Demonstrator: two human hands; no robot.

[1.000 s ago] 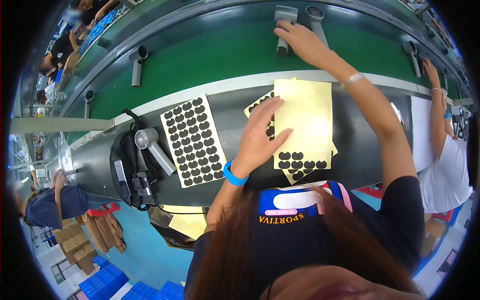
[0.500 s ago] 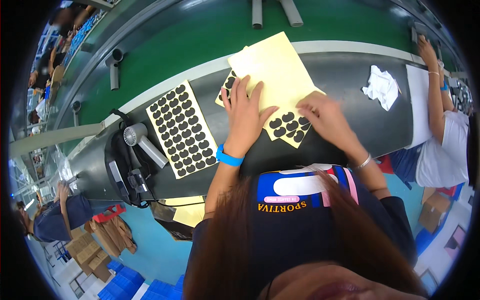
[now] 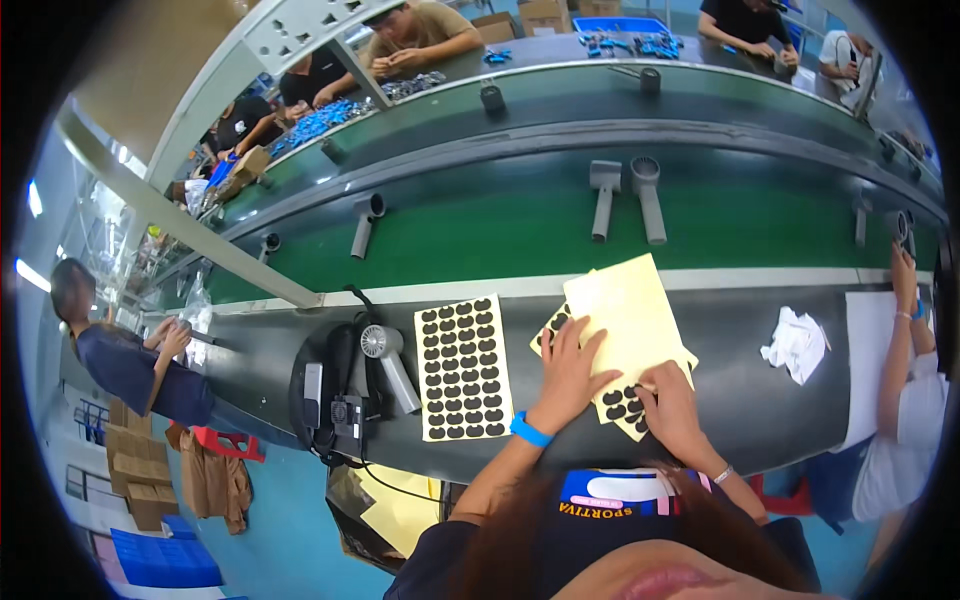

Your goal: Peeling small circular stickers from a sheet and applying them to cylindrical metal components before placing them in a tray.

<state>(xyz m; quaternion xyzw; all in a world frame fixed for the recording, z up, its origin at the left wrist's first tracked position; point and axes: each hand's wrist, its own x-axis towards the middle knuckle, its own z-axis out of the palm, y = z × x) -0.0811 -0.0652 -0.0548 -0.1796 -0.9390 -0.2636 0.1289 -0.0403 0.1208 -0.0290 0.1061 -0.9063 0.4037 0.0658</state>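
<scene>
My left hand (image 3: 568, 375) lies with fingers spread on a pale yellow backing sheet (image 3: 630, 300), holding it down. The sheet covers most of a sticker sheet below it. Rows of black notched stickers (image 3: 625, 408) show along the near end, and a few more show by my left fingertips. My right hand (image 3: 672, 408) is closed in a pinch over that near end, thumb and forefinger on a black sticker. Whether the sticker is lifted off the sheet is hard to see. A full sheet of black stickers (image 3: 464, 370) lies left of my hands.
On the dark table (image 3: 745, 420) are a grey handheld fan (image 3: 390, 365), a black bag (image 3: 310, 400) and crumpled white paper (image 3: 797, 345). Beyond runs a green conveyor (image 3: 500, 220) with grey fan bodies (image 3: 648, 205). Co-workers sit left, right and across. A bin of yellow sheets (image 3: 400, 510) stands below.
The view has tilted up, bringing the conveyor and people across into sight. My right fingers, blurred before, now pinch at the stickers. My left hand stays on the yellow sheet.
</scene>
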